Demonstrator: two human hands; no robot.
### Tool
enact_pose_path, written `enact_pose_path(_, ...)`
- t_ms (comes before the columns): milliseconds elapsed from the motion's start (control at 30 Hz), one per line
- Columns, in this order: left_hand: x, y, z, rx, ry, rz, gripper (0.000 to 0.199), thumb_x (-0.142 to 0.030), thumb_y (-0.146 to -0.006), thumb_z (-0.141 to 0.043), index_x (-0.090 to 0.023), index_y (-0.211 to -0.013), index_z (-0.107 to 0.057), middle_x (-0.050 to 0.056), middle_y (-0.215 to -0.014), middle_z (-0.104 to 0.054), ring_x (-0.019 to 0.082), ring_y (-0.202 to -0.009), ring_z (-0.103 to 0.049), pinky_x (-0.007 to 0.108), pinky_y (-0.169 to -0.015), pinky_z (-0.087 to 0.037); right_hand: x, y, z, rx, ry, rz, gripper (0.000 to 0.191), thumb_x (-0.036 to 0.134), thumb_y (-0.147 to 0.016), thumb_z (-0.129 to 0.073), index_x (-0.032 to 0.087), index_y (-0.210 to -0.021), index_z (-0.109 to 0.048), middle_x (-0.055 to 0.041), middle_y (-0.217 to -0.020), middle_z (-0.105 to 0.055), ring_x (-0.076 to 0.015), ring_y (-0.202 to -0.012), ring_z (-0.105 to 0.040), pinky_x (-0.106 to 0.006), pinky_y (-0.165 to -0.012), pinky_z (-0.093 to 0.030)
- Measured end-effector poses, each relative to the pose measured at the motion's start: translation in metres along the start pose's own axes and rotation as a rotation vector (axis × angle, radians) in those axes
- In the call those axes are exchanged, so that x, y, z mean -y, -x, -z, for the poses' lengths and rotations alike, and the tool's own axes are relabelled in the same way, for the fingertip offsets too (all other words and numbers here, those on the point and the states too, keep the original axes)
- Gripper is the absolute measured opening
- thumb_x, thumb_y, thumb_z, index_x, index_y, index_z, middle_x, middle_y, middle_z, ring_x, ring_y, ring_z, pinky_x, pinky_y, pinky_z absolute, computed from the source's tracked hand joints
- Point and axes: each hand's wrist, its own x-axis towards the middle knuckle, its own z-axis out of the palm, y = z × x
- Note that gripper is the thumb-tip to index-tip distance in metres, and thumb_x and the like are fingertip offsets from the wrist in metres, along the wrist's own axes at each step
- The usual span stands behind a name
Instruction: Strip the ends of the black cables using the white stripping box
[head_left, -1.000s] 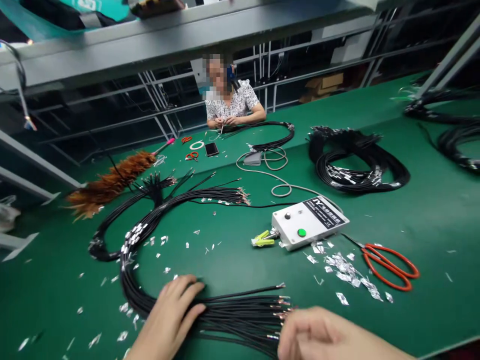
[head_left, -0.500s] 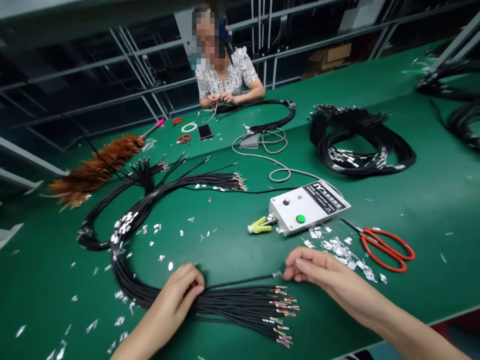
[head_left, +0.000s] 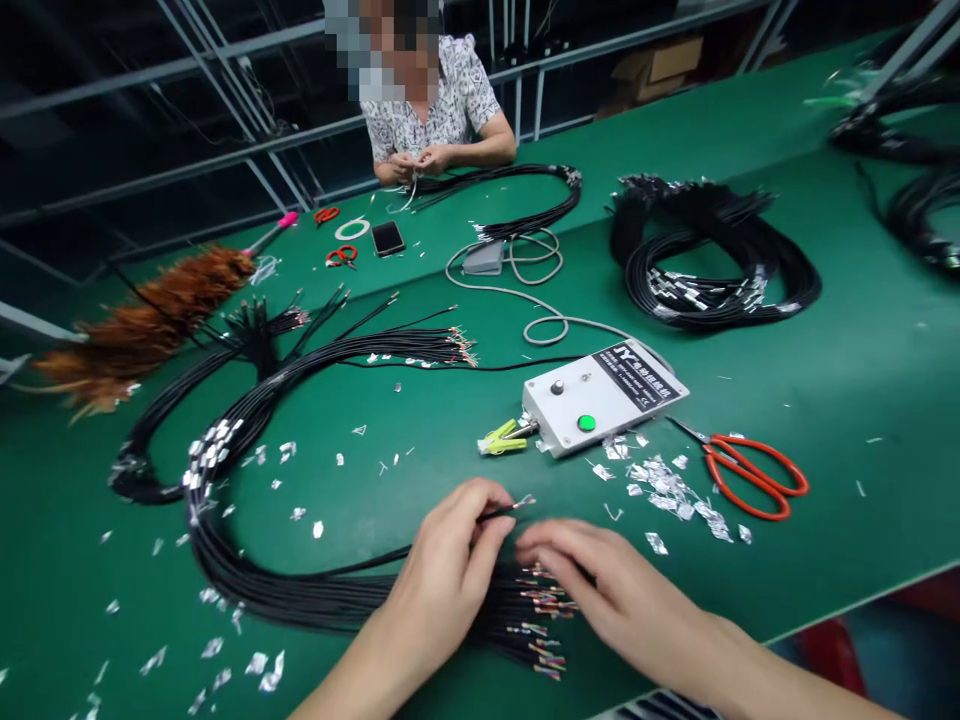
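My left hand (head_left: 461, 550) is closed on one black cable (head_left: 517, 508) close to its end, where a silvery, stripped tip sticks out past the fingers. Just right of that tip is my right hand (head_left: 607, 585), its fingers loosely stretched and slightly blurred; I see nothing held in them. Below both hands lies a bundle of black cables (head_left: 300, 595) with bared, multicoloured wire ends (head_left: 551, 605), partly covered by the hands. The bundle curves away to the left, where white labels (head_left: 214, 450) sit on it.
A white control box (head_left: 604, 395) with a yellow clip (head_left: 504, 438) stands ahead. Red-handled scissors (head_left: 757, 475) and foil scraps (head_left: 667, 485) lie at right. Coiled cables (head_left: 720, 260) are farther back. A feather duster (head_left: 150, 315) lies left. A co-worker (head_left: 435, 110) sits across the green table (head_left: 825, 400).
My left hand has slid right along the single cable to near its end and lifted slightly. My right hand has moved left and a little down. The view has shifted slightly.
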Motion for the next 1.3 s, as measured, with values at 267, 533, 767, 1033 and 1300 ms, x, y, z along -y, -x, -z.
enact_pose_path(267, 0.001, -0.002, -0.007, -0.129, 0.283, 0.183, 0.023, -0.034, -0.092, -0.053, -0.017, -0.084, -0.066, -0.001, -0.060, -0.059, 0.012, -0.052, -0.048, 0.022, -0.050, -0.036, 0.005, -0.021, 0.017, -0.211, -0.222, -0.017, 0.022, 0.038, -0.091, -0.058, 0.020, -0.099, -0.067, -0.0040, -0.090, -0.071, -0.0183, -0.083, -0.063, -0.032, -0.075, -0.049)
enact_pose_path(533, -0.001, 0.002, -0.011, -0.139, 0.381, 0.258, 0.029, -0.041, -0.092, -0.053, -0.016, -0.083, -0.065, 0.000, -0.060, -0.058, 0.010, -0.050, -0.041, 0.022, -0.049, -0.032, 0.016, -0.044, 0.005, -0.277, -0.375, 0.041, 0.020, 0.036, -0.079, -0.069, 0.018, -0.089, -0.069, -0.0010, -0.073, -0.067, -0.0141, -0.067, -0.059, -0.028, -0.060, -0.044)
enact_pose_path(767, 0.001, 0.004, -0.011, -0.132, 0.362, 0.243, 0.029, -0.039, -0.094, -0.052, -0.017, -0.078, -0.062, -0.001, -0.060, -0.057, 0.010, -0.051, -0.041, 0.022, -0.048, -0.029, 0.016, -0.050, 0.000, -0.295, -0.508, -0.008, 0.025, 0.041, -0.074, -0.074, 0.017, -0.078, -0.070, -0.0016, -0.069, -0.067, -0.0125, -0.061, -0.057, -0.026, -0.056, -0.044)
enact_pose_path(1033, 0.000, 0.006, -0.017, -0.203, 0.496, 0.276, 0.027, -0.046, -0.091, -0.056, -0.018, -0.088, -0.055, -0.004, -0.056, -0.051, 0.010, -0.052, -0.041, 0.021, -0.049, -0.030, 0.016, -0.049, -0.009, -0.256, -0.708, -0.057, 0.031, 0.047, -0.072, -0.077, 0.018, -0.069, -0.068, 0.0021, -0.062, -0.061, -0.0095, -0.055, -0.049, -0.024, -0.055, -0.043)
enact_pose_path(1300, 0.001, 0.008, -0.017, -0.190, 0.507, 0.279, 0.032, -0.045, -0.092, -0.054, -0.018, -0.109, -0.052, -0.005, -0.057, -0.051, 0.011, -0.054, -0.042, 0.022, -0.052, -0.033, 0.012, -0.048, -0.006, -0.224, -0.670, -0.035, 0.031, 0.047, -0.073, -0.076, 0.018, -0.082, -0.068, 0.0028, -0.065, -0.059, -0.0098, -0.058, -0.049, -0.024, -0.059, -0.042)
